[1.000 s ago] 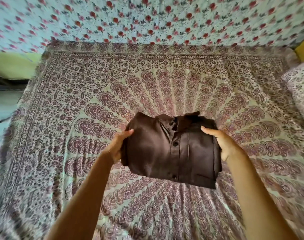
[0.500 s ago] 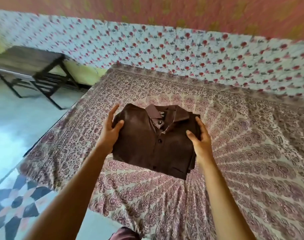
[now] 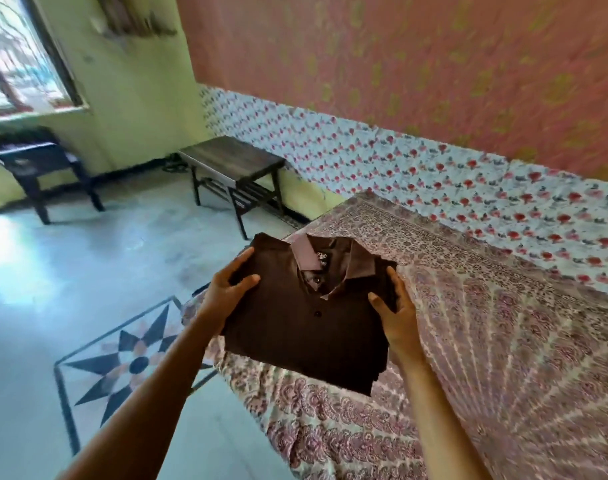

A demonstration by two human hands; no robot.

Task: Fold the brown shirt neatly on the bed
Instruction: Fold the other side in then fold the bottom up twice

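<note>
The brown shirt is folded into a compact rectangle, collar and buttons facing up, and is held in the air over the bed's left corner. My left hand grips its left edge, thumb on top. My right hand grips its right edge, thumb on the front panel. The bed with a purple paisley cover lies below and to the right of the shirt.
A low dark wooden table stands on the floor against the wall, beyond the bed's corner. A dark chair stands at far left under a window. A flowered sheet runs along the pink wall. Tiled floor with a star inlay lies at left.
Both hands have carried the folded shirt from over the middle of the bed toward its left corner. The view has swung left, bringing the floor, table and chair into sight.
</note>
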